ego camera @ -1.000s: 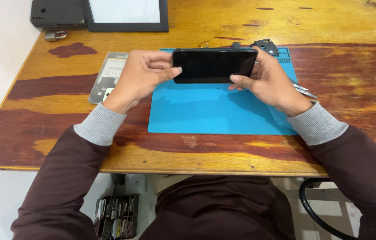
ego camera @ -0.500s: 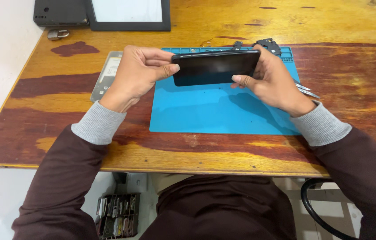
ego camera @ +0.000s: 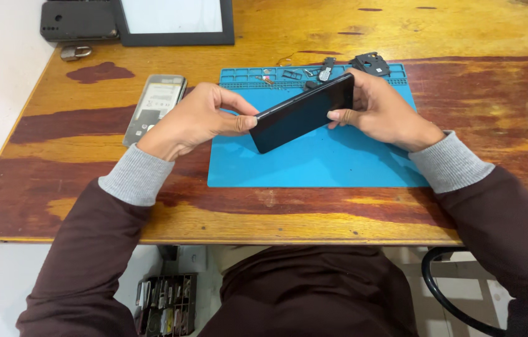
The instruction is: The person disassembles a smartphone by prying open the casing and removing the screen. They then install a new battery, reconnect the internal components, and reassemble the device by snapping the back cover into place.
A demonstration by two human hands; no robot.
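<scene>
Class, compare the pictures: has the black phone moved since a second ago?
Yes. The black phone has tilted, its left end dropping toward the near edge of the blue mat.

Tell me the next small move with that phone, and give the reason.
Probably lower the phone flat onto the blue mat. Both the left hand and right hand pinch its ends, holding it tilted above the mat, so neither is free for the small parts.

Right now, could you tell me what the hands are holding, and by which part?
Both hold a black phone above the blue mat: the left hand grips its lower-left end, the right hand its upper-right end.
</scene>
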